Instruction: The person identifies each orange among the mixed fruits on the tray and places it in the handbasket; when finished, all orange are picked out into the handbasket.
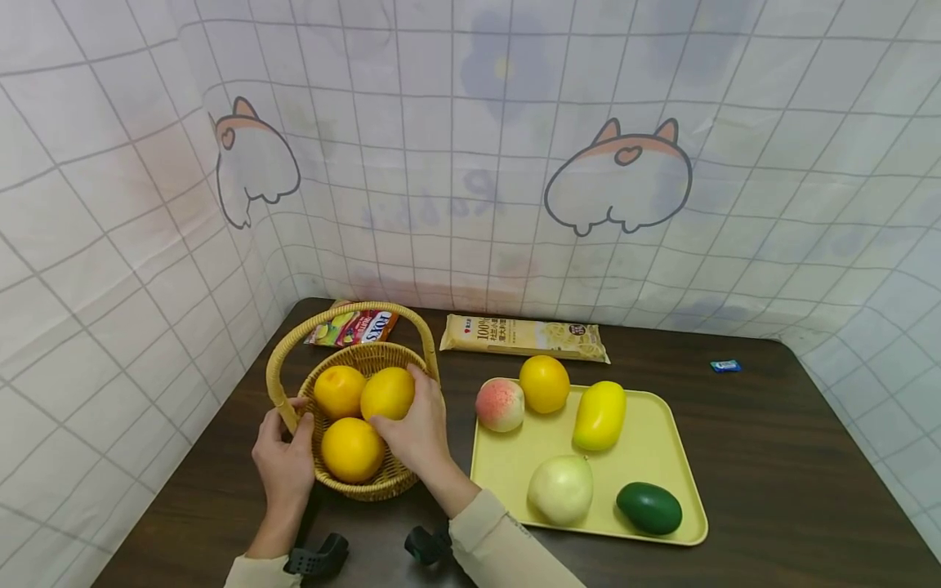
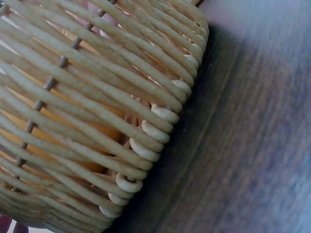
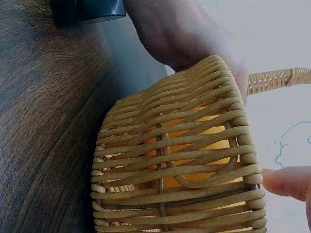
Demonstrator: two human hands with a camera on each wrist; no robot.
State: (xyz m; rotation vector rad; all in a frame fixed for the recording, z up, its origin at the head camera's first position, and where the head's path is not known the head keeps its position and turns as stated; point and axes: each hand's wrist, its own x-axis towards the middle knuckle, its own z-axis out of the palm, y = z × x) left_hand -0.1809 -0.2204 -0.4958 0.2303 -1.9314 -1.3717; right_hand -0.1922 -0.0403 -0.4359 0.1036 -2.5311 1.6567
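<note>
A wicker basket [image 1: 378,487] with a tall arched handle stands on the table's left side and holds three oranges, a front one [image 1: 353,450], a back-left one [image 1: 340,392] and a right one [image 1: 387,394]. My left hand [image 1: 289,457] grips the basket's left rim beside the foot of the handle. Reaching over the right rim, my right hand [image 1: 419,425] holds the right orange between thumb and fingers. Both wrist views show the woven basket wall [image 2: 92,97] from close up, with orange colour through the gaps; a fingertip [image 3: 282,182] shows at the rim.
A yellow tray [image 1: 507,482] to the right bears a peach [image 1: 501,405], another orange [image 1: 544,384], a mango [image 1: 599,416], a pale round fruit [image 1: 561,490] and a dark green fruit [image 1: 649,508]. Behind lie a candy bag [image 1: 353,327], a noodle pack [image 1: 525,337] and a small blue packet [image 1: 725,366].
</note>
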